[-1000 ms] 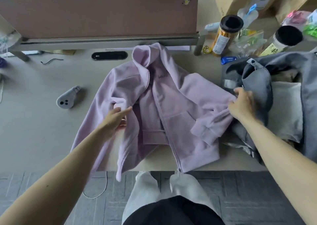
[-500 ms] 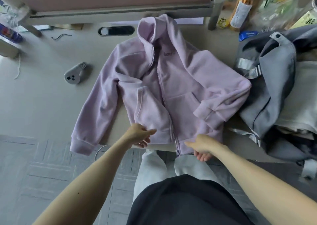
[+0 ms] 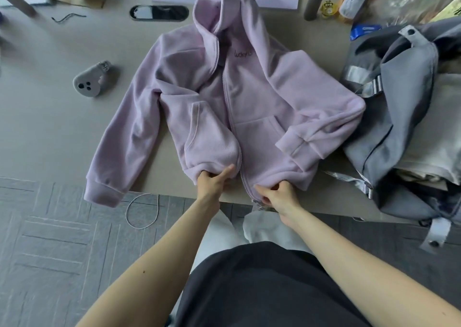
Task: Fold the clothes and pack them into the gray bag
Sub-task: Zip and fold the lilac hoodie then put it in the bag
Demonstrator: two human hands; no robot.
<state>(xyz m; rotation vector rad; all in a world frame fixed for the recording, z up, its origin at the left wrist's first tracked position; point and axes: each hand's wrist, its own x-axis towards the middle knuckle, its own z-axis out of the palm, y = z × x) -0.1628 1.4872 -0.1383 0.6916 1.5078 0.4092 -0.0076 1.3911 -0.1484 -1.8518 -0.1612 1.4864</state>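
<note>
Beige desk (image 3: pixel 50 132) fills the top two thirds of the view, gray carpet tiles (image 3: pixel 50 252) below its near edge. Lilac zip hoodie (image 3: pixel 262 97) lies front-up mid-desk, hood toward the far edge, hem at the near edge. Its left sleeve is spread out diagonally with the cuff hanging past the desk edge. The right sleeve is folded back across the front, cuff lying by the kangaroo pocket. The left front panel is bunched up and not flat. Gray bag (image 3: pixel 399 107) sits on the right side of the desk, open, and the hoodie's right sleeve fold touches its side. Pale folded clothes (image 3: pixel 436 127) are inside it. Left hand (image 3: pixel 214 181) grips the hem of the left front panel just left of the zip, fingers curled under, thumb on top. Right hand (image 3: pixel 279 194) pinches the hem just right of the zip's bottom end, fingers curled in. The hands are close together, one either side of the zip. Gray handheld device (image 3: pixel 91 82) lies on the desk, well left of the hoodie. Oval cable grommet (image 3: pixel 159 13) is at the far edge, left of the hood. White cord loop (image 3: pixel 142 212) lies on the floor under the desk edge. Blue packet (image 3: pixel 365 30) sits behind the bag. Small black wire (image 3: pixel 68 17) lies far left.
</note>
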